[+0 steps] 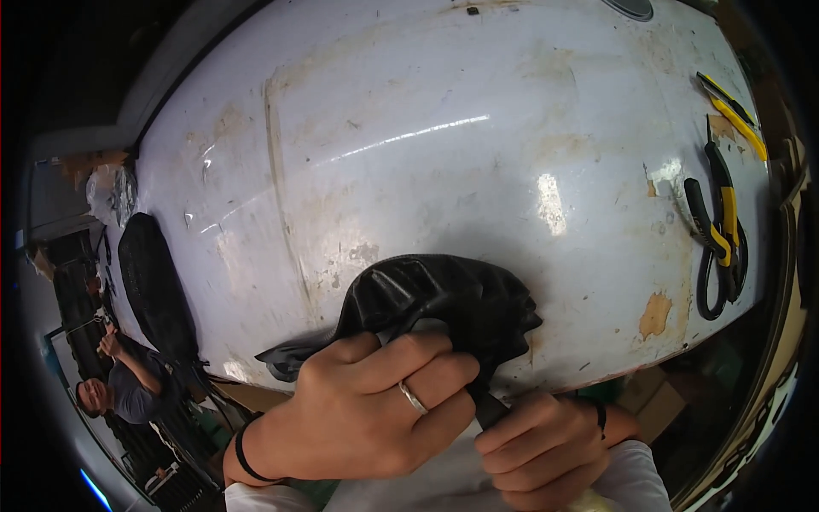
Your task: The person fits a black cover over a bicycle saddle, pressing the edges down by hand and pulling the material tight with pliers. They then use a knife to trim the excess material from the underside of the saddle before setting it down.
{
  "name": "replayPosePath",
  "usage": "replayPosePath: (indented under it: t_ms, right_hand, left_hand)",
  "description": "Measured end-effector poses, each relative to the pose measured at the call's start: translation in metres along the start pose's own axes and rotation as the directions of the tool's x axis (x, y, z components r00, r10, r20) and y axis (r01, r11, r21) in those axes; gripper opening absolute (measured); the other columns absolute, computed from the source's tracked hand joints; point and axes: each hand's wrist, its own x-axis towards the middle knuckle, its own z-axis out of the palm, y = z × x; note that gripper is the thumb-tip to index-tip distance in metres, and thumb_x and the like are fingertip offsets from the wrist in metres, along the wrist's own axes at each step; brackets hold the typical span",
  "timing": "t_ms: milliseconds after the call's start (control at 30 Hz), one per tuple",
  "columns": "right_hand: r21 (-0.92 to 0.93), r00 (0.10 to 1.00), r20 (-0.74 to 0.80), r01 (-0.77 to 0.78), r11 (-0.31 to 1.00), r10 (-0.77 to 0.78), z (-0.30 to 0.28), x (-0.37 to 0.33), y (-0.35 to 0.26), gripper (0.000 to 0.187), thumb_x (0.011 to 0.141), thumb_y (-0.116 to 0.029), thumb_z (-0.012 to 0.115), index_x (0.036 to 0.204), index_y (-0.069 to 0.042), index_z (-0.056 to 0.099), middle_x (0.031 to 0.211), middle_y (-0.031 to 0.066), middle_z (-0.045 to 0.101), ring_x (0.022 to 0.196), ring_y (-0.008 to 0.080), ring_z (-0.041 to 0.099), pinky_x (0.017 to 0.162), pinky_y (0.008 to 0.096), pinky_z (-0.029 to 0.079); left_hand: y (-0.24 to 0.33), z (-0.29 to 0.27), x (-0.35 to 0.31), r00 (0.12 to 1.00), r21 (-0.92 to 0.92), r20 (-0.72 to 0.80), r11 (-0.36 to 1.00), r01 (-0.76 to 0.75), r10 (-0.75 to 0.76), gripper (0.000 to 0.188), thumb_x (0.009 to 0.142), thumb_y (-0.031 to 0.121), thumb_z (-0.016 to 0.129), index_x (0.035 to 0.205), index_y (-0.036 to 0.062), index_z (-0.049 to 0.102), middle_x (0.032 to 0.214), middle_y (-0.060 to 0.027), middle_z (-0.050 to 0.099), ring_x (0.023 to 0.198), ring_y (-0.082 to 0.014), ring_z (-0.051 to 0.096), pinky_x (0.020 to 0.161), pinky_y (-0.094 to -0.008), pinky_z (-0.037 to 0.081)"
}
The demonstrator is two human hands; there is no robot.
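A black leather-like piece (426, 286) with a gathered, pleated edge lies bunched at the near edge of the table. My left hand (384, 405), with a ring on one finger, is closed around its near side, and the fingers hide part of it. Just to the right, my right hand (542, 448) is closed on a dark flat strip (489, 410) that runs toward the underside of the black piece. Whether the strip is joined to the piece is hidden.
At the right lie a yellow utility knife (738, 124) and black-and-yellow hand tools (721, 222) on the worn white table (409, 179). A long black padded item (158, 286) rests along the left edge. Beyond it a person (136, 384) is at left; cardboard boxes (653, 401) stand below right.
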Motion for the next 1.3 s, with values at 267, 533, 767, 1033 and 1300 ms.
replayPosePath:
  t_ms: [267, 533, 767, 1033, 1300]
  right_hand:
    - [-0.227, 0.992, 0.071, 0.121, 0.966, -0.107, 0.017, -0.009, -0.001, 0.023, 0.093, -0.01, 0.072, 0.075, 0.0, 0.062, 0.07, 0.011, 0.06, 0.061, 0.0265, 0.062, 0.063, 0.0448, 0.061]
    - [-0.24, 0.997, -0.006, 0.078, 0.968, -0.082, 0.025, -0.008, -0.002, 0.027, 0.098, -0.01, 0.07, 0.074, 0.0, 0.062, 0.069, 0.0109, 0.06, 0.058, 0.0252, 0.062, 0.06, 0.0448, 0.06]
    - [-0.093, 1.0, 0.01, 0.002, 0.996, -0.001, 0.011, 0.001, -0.004, 0.034, 0.101, -0.013, 0.069, 0.07, -0.002, 0.06, 0.066, 0.0091, 0.06, 0.057, 0.0249, 0.062, 0.06, 0.0425, 0.06]
    - [-0.254, 0.998, 0.054, 0.001, 0.967, 0.013, 0.013, 0.006, -0.023, 0.034, 0.103, -0.018, 0.07, 0.076, -0.001, 0.061, 0.073, 0.0106, 0.063, 0.063, 0.0272, 0.065, 0.062, 0.0449, 0.061]
    - [-0.337, 0.996, 0.0, -0.087, 0.937, 0.092, 0.009, -0.021, -0.046, 0.026, 0.093, -0.017, 0.083, 0.083, 0.001, 0.067, 0.076, 0.0099, 0.069, 0.065, 0.0266, 0.069, 0.062, 0.0423, 0.065]
  left_hand:
    - [0.002, 0.004, -0.004, 1.0, 0.051, -0.001, 0.999, -0.01, 0.01, 0.026, 0.059, 0.026, 0.088, 0.078, 0.0189, 0.071, 0.098, 0.0041, 0.069, 0.087, -0.0183, 0.07, 0.057, -0.032, 0.047]
    - [-0.001, 0.009, -0.008, 0.998, 0.109, -0.035, 0.993, -0.05, 0.054, 0.026, 0.064, 0.03, 0.087, 0.082, 0.0194, 0.072, 0.096, 0.0045, 0.069, 0.086, -0.018, 0.07, 0.06, -0.0322, 0.043]
    - [0.004, 0.011, -0.012, 0.989, 0.174, -0.137, 0.984, -0.039, 0.063, 0.023, 0.073, 0.032, 0.083, 0.087, 0.0185, 0.072, 0.098, 0.0043, 0.07, 0.085, -0.0177, 0.069, 0.064, -0.0328, 0.043]
    - [0.005, 0.01, -0.007, 0.996, 0.114, -0.088, 0.993, -0.018, 0.029, 0.036, 0.071, 0.031, 0.087, 0.097, 0.0129, 0.069, 0.111, -0.005, 0.068, 0.101, -0.0265, 0.066, 0.075, -0.0381, 0.05]
    - [0.015, 0.004, -0.03, 0.997, -0.022, -0.051, 0.998, 0.065, -0.066, 0.045, 0.062, 0.013, 0.095, 0.101, 0.0121, 0.073, 0.117, -0.0056, 0.065, 0.11, -0.0302, 0.064, 0.111, -0.058, 0.043]
